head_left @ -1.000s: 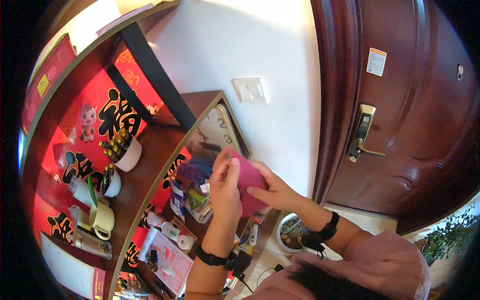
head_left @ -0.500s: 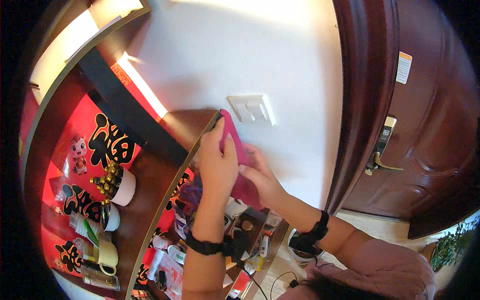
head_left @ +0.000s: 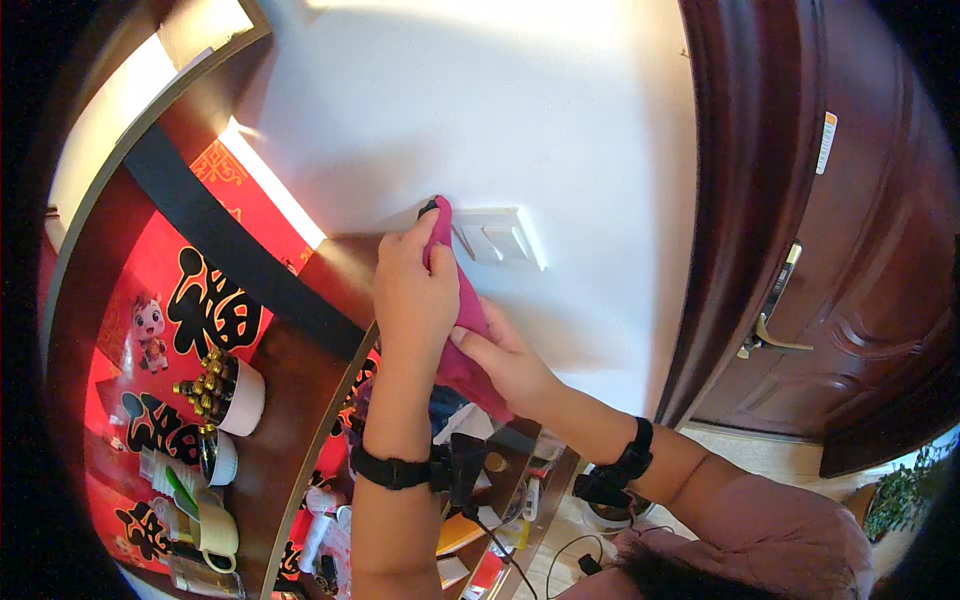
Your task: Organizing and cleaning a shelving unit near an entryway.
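Observation:
A deep pink cloth (head_left: 468, 352) hangs folded between my two hands, in front of the white wall. My left hand (head_left: 415, 290) is closed on its upper part, thumb pressed against the fabric. A small dark piece (head_left: 430, 207) shows at the top by my left fingertips; I cannot make out what it is. Lower down, my right hand (head_left: 505, 365) grips the cloth's right side, with the thumb in front and the fingers partly hidden behind. Just right of the cloth's top, a white light switch (head_left: 497, 238) is mounted on the wall.
On the left, wooden shelves (head_left: 285, 400) hold a pink cup of gold-capped small bottles (head_left: 243, 397) and a cream mug (head_left: 217, 535). Red decorations (head_left: 140, 350) back them. Clutter lies below my arms. A dark red door (head_left: 870, 290) with a handle (head_left: 780, 340) stands right, near a plant (head_left: 905, 492).
Both hands and the cloth have shifted slightly left against the scene, and the cloth's top now overlaps the switch's left edge. The view has turned a little. Both hands keep their grip.

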{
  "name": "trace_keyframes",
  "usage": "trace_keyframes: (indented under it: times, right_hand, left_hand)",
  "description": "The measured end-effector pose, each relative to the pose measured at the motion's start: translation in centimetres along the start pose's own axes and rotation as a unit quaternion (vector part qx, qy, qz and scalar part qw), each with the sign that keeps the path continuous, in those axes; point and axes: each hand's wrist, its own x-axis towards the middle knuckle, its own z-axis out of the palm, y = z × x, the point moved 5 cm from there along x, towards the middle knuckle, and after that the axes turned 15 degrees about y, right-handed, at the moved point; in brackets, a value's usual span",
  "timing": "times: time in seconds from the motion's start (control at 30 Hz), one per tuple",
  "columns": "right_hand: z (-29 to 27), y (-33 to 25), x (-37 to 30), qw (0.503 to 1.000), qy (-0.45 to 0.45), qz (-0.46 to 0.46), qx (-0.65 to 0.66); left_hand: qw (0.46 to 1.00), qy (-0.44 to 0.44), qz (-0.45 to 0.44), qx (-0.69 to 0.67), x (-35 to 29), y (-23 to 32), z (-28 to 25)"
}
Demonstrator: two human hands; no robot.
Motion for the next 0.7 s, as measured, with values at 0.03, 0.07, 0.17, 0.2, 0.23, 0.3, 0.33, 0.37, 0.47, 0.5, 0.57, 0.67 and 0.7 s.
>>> trace_keyframes:
  times: [0.03, 0.07, 0.17, 0.2, 0.23, 0.3, 0.33, 0.37, 0.47, 0.5, 0.57, 0.67, 0.7]
  right_hand:
    - [0.0, 0.0, 0.1, 1.0, 0.0, 0.0, 0.001]
    - [0.1, 0.0, 0.2, 1.0, 0.005, -0.002, -0.014]
    - [0.1, -0.5, 0.2, 0.999, 0.011, -0.011, -0.04]
    - [0.1, -0.8, 0.2, 0.999, 0.01, -0.017, -0.05]
    - [0.9, 0.0, -0.4, 0.999, 0.0, -0.004, -0.045]
    - [0.4, 0.4, -0.5, 0.996, 0.003, 0.018, -0.091]
    - [0.5, 0.6, -0.4, 0.996, 0.003, 0.024, -0.091]
    - [0.0, 0.2, -0.2, 0.994, 0.026, 0.029, -0.102]
    - [-1.4, 0.6, 0.5, 0.994, 0.042, 0.009, -0.099]
    - [-1.6, 1.0, 0.9, 0.996, 0.022, -0.021, -0.084]
    - [-2.9, 2.2, 1.7, 0.984, 0.031, -0.072, -0.158]
    - [-5.2, 4.1, 2.8, 0.986, 0.138, -0.025, -0.09]
    - [-6.0, 4.6, 3.2, 0.986, 0.139, -0.026, -0.09]
  left_hand:
    - [1.0, 0.0, 0.0, 0.001, 0.2, 0.2, -0.1]
    - [1.0, -0.005, 0.003, 0.016, 0.3, 0.4, -0.1]
    - [0.999, -0.013, 0.018, 0.037, 0.8, 1.2, 0.0]
    - [0.998, -0.016, 0.03, 0.043, 1.0, 1.5, 0.1]
    - [0.998, -0.011, 0.023, 0.059, 0.8, 1.0, -1.2]
    - [0.996, -0.014, 0.045, 0.07, 0.6, 0.7, -1.1]
    - [0.996, -0.016, 0.04, 0.073, 0.6, 0.5, -1.3]
    - [0.995, -0.01, 0.052, 0.082, 0.7, 1.0, -0.8]
    - [0.994, -0.016, 0.054, 0.094, 0.7, 1.7, 0.1]
    - [0.993, -0.015, 0.05, 0.101, 0.8, 1.7, 0.0]
    - [0.994, -0.017, 0.052, 0.096, 0.7, 1.6, -0.2]
    - [0.992, -0.016, 0.061, 0.111, 0.8, 2.2, -0.4]
    - [0.993, -0.024, 0.045, 0.104, 0.9, 2.3, -0.3]
